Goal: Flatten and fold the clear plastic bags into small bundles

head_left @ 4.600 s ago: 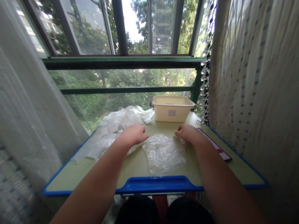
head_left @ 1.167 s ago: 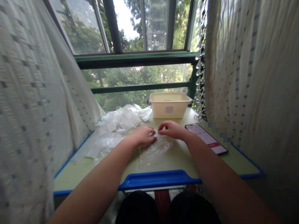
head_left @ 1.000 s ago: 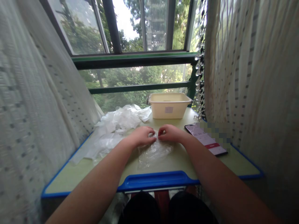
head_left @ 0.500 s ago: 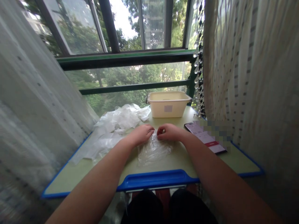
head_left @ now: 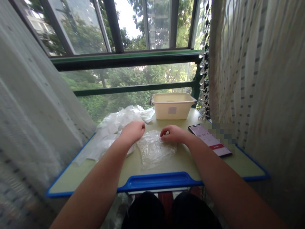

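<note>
A crumpled clear plastic bag [head_left: 154, 149] lies flat in the middle of the green table [head_left: 166, 168]. My right hand [head_left: 172, 134] rests at the bag's far right edge with thumb and forefinger pinched on the film. My left hand [head_left: 132, 131] hovers curled just left of the bag, over the near edge of a pile of clear plastic bags [head_left: 119, 124]. I cannot see whether its fingers hold any film.
A cream plastic tub [head_left: 172, 105] stands at the table's far edge by the window. A phone [head_left: 210, 140] with a lit screen lies at the right. Curtains hang close on both sides. The table has a blue rim [head_left: 157, 181].
Both hands were pinched together at the bag's top edge. My left hand has since lifted off and moved left toward the pile; the right hand stays on the bag.
</note>
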### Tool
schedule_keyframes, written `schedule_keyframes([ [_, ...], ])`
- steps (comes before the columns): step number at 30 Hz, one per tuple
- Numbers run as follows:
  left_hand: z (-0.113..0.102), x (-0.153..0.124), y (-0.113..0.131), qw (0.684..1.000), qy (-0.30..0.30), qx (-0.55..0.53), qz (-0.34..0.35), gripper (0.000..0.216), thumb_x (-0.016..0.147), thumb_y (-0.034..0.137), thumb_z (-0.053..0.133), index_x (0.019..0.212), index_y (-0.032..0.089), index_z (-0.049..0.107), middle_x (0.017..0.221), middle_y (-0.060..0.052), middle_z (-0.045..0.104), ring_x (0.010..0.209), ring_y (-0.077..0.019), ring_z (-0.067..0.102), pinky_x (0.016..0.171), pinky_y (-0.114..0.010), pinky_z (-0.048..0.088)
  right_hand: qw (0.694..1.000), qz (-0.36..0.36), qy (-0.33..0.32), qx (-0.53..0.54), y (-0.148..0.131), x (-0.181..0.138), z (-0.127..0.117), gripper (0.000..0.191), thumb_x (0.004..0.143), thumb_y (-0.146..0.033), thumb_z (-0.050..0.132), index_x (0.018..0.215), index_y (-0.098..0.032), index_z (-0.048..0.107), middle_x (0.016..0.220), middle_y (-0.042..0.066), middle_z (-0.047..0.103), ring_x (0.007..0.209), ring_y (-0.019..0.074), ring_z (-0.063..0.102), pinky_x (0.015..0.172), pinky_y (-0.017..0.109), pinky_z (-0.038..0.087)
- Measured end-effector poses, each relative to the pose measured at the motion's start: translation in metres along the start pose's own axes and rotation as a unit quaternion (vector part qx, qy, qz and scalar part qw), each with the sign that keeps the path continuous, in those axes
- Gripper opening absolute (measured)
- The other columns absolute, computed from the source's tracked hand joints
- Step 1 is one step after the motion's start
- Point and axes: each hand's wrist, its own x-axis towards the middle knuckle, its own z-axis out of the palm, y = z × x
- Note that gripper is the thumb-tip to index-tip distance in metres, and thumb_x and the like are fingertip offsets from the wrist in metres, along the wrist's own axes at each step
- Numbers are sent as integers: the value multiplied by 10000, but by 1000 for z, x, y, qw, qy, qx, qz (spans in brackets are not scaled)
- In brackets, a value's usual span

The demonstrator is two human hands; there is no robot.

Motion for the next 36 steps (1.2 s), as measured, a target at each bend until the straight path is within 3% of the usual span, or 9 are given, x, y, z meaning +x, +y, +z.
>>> schedule_keyframes([
  [3,-6,-3,-7,992,-54,61,-91,273,779,317,438,850,178,662,901,-116,670,826,-252,618,678,-311,463,1000,-1,14,-10,-2,-1,-1,215,680,-264,595,851,-195,706,875,25,668,730,136,577,597,188,395],
  [5,-7,-4,-9,987,-82,71,-115,283,766,346,454,829,171,668,892,-136,670,812,-267,623,658,-327,470,999,-1,28,-15,-3,-1,-1,210,698,-264,583,855,-194,704,872,26,667,719,133,571,598,191,394],
  [11,-6,-6,-8,983,-117,70,-122,227,683,381,560,734,192,674,847,-115,679,794,-260,623,652,-312,471,1000,3,20,-24,-5,-1,1,207,700,-259,588,857,-189,703,864,35,660,728,139,572,614,196,402],
  [16,-5,-7,-8,983,-133,72,-102,132,608,264,618,716,208,670,824,-89,680,753,-241,624,640,-306,474,999,-4,44,-18,-5,-3,-2,206,704,-266,579,848,-191,706,859,32,658,736,136,570,636,195,409],
  [23,7,-3,-8,989,-113,67,-70,157,652,190,547,752,203,668,829,-100,675,756,-243,623,643,-315,468,998,4,56,-35,-3,-3,-4,192,721,-235,562,835,-179,706,856,43,674,745,149,580,664,211,414],
  [36,24,7,1,999,-11,31,-8,146,695,145,462,762,187,585,848,-71,611,805,-205,588,703,-277,445,993,-24,90,-74,12,5,6,253,778,-274,494,884,-196,709,928,57,655,849,169,584,799,226,412],
])
